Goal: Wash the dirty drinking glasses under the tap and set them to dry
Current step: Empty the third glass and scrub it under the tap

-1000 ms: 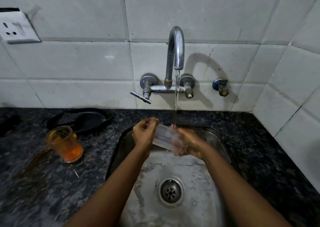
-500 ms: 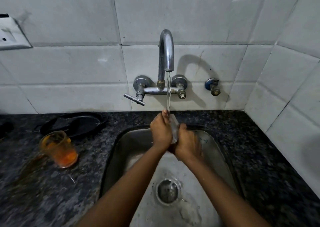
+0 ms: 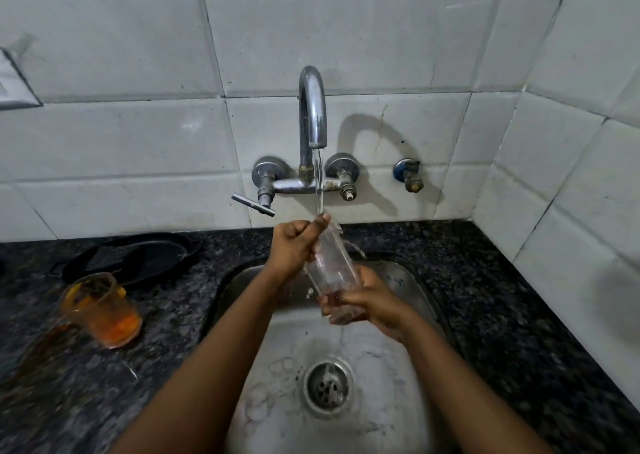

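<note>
A clear drinking glass (image 3: 331, 263) is held upright over the steel sink (image 3: 412, 280), its mouth under the running tap (image 3: 313, 107). My right hand (image 3: 363, 299) grips its base from below. My left hand (image 3: 294, 242) is closed at the rim, with fingers over the mouth of the glass. Water spills over the rim and splashes to the right. A second glass (image 3: 102, 309), smeared with orange residue, stands on the dark granite counter (image 3: 166, 332) to the left of the sink.
A black pan (image 3: 138, 256) lies on the counter behind the orange glass. The tap lever (image 3: 252, 204) sticks out to the left. A small valve (image 3: 408, 174) sits on the tiled wall to the right. The drain (image 3: 327, 386) is at the sink's middle. A tiled side wall closes the right.
The glass has gone from lying sideways between my hands to standing upright under the stream. My right hand has dropped to its base and my left has risen to the rim.
</note>
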Action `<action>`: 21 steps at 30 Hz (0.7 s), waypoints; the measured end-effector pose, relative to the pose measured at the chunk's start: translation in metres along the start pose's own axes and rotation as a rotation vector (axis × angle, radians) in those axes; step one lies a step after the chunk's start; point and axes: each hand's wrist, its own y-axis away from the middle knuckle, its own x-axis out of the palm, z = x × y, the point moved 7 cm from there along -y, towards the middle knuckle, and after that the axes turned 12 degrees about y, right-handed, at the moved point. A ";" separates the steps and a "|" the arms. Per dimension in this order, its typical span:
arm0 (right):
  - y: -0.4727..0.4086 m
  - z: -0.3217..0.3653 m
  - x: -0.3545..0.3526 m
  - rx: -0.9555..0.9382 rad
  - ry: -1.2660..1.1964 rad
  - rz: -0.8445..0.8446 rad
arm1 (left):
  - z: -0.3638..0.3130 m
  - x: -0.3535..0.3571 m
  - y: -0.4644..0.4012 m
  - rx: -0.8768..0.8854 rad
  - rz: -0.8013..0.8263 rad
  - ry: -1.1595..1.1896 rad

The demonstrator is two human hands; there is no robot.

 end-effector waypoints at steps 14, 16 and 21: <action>0.012 0.023 0.003 -0.030 0.019 0.009 | -0.003 0.005 0.003 -0.039 -0.052 0.002; 0.013 0.016 0.008 0.021 -0.122 0.058 | -0.002 0.006 0.003 -0.022 0.013 0.011; 0.000 0.023 0.001 -0.039 0.802 -0.418 | 0.004 0.000 -0.003 -0.079 -0.125 -0.463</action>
